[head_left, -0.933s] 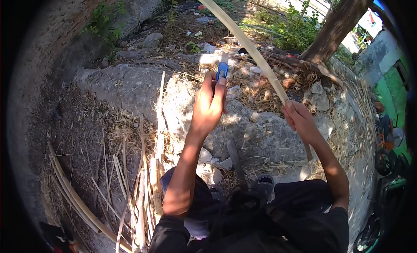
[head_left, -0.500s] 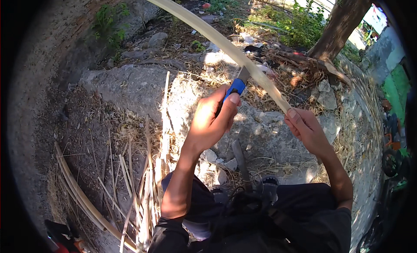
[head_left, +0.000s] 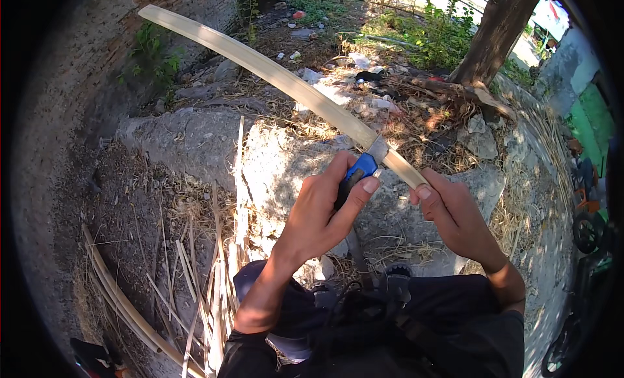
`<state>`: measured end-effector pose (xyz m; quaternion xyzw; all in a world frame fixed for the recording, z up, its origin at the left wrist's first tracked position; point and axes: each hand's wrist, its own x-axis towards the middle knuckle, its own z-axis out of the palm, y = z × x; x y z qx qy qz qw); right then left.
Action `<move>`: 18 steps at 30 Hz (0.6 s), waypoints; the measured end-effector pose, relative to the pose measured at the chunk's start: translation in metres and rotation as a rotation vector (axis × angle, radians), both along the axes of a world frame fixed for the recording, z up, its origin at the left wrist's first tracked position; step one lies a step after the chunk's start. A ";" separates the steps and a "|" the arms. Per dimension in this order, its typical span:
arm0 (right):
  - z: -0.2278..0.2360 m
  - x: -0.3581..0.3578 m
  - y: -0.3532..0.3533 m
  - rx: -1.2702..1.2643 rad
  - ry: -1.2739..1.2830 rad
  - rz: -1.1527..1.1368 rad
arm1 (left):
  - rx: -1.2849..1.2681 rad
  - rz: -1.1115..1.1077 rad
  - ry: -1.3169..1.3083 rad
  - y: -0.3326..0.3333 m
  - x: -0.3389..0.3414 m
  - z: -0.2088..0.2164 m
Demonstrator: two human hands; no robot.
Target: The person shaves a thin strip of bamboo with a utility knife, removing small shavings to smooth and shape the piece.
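Observation:
A long pale bamboo strip runs from the upper left down toward the middle. My right hand grips its near end. My left hand is closed around a blue-handled knife, thumb pressed on the handle. The knife's blade lies against the strip just above my right hand. Both forearms come up from my lap, where dark trousers show.
A big grey rock lies in front of me, with several split bamboo slats leaning beside it at the lower left. Dry leaves and litter cover the ground beyond. A tree trunk stands at the upper right, a brick wall on the left.
The knife has slid down the strip toward my right hand. The strip's far end has swung to the left and now shows its full length.

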<state>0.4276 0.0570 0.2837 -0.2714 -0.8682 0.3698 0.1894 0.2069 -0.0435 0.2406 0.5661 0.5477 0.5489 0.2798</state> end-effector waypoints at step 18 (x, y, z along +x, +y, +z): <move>0.045 0.006 -0.018 -0.410 -0.041 0.192 | -0.034 -0.181 -0.378 -0.015 0.013 0.017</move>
